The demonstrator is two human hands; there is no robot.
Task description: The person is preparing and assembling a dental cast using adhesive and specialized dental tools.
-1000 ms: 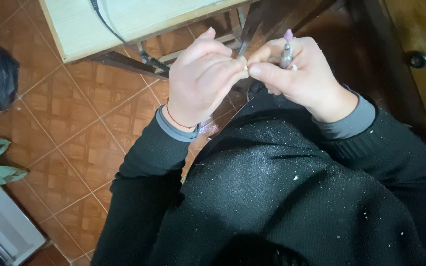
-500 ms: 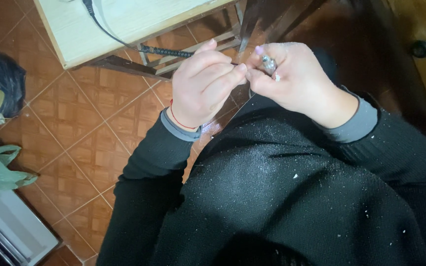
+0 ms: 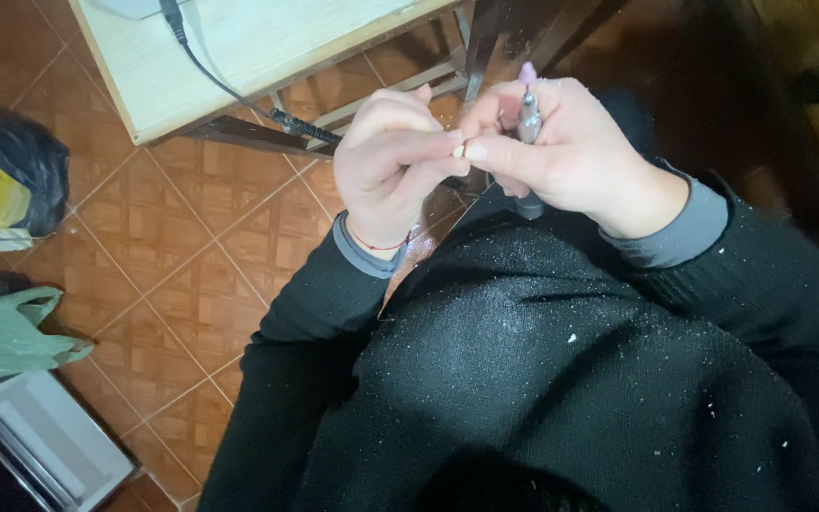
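The right hand (image 3: 571,156) grips a small rotary tool (image 3: 529,114), pink tip up, above the lap. The left hand (image 3: 395,161), curled shut, presses a fingertip against the right thumb. A slip could nick skin; the cord (image 3: 229,90) off the worktop (image 3: 239,47) edge may snag.

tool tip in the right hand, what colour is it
Pale pink, on the tool held upright in the right hand; the head view shows it best.

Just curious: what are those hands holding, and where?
The right hand grips a slim rotary tool by its barrel, pink tip up; what the left hand's fingers hold cannot be told.
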